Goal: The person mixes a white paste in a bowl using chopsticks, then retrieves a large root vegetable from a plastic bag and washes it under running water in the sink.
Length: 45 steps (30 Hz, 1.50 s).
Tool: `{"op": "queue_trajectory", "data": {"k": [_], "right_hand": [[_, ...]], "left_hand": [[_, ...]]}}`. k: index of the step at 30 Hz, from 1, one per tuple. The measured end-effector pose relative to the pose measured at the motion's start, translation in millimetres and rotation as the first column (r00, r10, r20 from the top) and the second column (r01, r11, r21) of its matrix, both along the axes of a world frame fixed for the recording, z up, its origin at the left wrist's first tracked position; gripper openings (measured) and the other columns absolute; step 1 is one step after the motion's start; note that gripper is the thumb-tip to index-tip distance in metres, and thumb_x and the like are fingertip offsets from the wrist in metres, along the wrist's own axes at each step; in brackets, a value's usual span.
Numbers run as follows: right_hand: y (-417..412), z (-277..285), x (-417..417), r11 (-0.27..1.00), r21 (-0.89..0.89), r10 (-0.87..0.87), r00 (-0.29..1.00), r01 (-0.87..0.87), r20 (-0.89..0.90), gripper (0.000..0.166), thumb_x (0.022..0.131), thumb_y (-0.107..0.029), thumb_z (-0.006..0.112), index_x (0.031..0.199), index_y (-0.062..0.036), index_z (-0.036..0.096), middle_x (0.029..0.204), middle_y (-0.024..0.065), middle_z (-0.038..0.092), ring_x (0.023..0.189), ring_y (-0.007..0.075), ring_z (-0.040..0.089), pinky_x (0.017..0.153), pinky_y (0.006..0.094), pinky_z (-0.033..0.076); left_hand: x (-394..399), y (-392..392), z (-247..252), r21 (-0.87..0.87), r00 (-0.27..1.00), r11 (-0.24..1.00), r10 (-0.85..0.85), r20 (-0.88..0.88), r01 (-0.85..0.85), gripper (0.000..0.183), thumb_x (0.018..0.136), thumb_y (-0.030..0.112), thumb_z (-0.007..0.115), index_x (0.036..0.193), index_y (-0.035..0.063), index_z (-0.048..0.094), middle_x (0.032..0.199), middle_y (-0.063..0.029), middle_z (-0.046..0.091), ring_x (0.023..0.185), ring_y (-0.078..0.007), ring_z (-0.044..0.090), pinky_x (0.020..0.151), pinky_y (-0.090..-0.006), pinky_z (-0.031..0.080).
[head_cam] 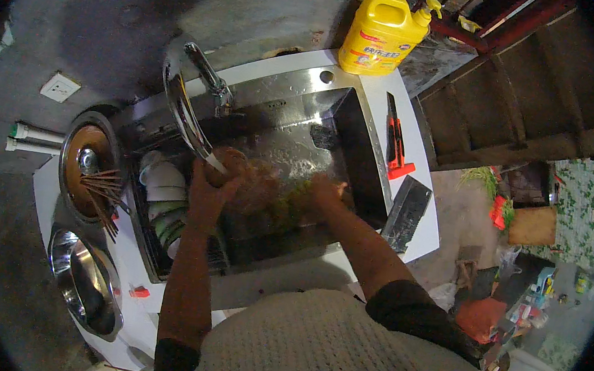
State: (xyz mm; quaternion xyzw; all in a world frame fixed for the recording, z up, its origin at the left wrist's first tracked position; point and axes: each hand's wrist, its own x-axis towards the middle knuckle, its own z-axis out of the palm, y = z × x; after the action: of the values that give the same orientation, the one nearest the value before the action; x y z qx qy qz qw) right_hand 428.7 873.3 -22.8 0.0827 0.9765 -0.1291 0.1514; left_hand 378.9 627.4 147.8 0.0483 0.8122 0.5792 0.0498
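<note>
Inside the stainless steel sink, my left hand grips the rim of a round, bowl-like vessel. Water from the curved chrome faucet runs down into it. My right hand is low in the basin, to the right, beside a blurred yellow-green thing; shadow and blur hide whether its fingers hold it. Splashed water glints on the sink floor. Left of my left hand, white and green bowls stand nested in a dark rack at the sink's side.
A yellow pump jug stands at the back right corner. On the right ledge lie a red-and-black utility knife and a dark flat blade. To the left are a round lid with several chopsticks and a shiny metal basin.
</note>
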Motion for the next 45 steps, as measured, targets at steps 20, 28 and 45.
{"op": "queue_trajectory", "data": {"k": [20,28,45], "right_hand": [[-60.7,177.6,-11.8,0.555,-0.773,-0.405,0.712,-0.306,-0.573,0.070,0.075,-0.030,0.067,0.131,-0.0011,0.035,0.121,0.0212,0.048,0.106,0.0390,0.050,0.088,0.0439,0.043],[-94.8,90.8,-2.7,0.531,-0.821,-0.329,0.842,-0.210,-0.428,0.070,0.075,-0.033,0.068,0.130,-0.0033,0.036,0.120,0.0185,0.049,0.108,0.0367,0.049,0.091,0.0439,0.041],[-106.2,167.6,10.9,0.787,-0.491,-0.289,0.480,-0.374,-0.828,0.051,0.081,-0.024,0.062,0.124,-0.0039,0.044,0.119,0.0177,0.050,0.110,0.0331,0.048,0.093,0.0446,0.038]], "left_hand": [[0.1,-4.5,-6.0,-0.130,0.998,0.991,0.034,-0.058,-0.041,0.081,0.062,0.029,0.080,0.125,0.0025,0.035,0.115,-0.0186,0.053,0.104,-0.0305,0.054,0.087,-0.0375,0.044],[2.7,2.3,0.7,0.133,0.999,0.990,-0.043,0.032,0.039,0.070,0.067,0.021,0.078,0.122,0.0026,0.039,0.113,-0.0119,0.053,0.101,-0.0225,0.054,0.087,-0.0340,0.044],[-1.4,3.7,7.4,0.042,0.995,0.999,-0.001,0.095,-0.003,0.075,0.066,0.033,0.077,0.125,0.0058,0.038,0.114,-0.0139,0.054,0.104,-0.0261,0.055,0.086,-0.0367,0.045]]}}
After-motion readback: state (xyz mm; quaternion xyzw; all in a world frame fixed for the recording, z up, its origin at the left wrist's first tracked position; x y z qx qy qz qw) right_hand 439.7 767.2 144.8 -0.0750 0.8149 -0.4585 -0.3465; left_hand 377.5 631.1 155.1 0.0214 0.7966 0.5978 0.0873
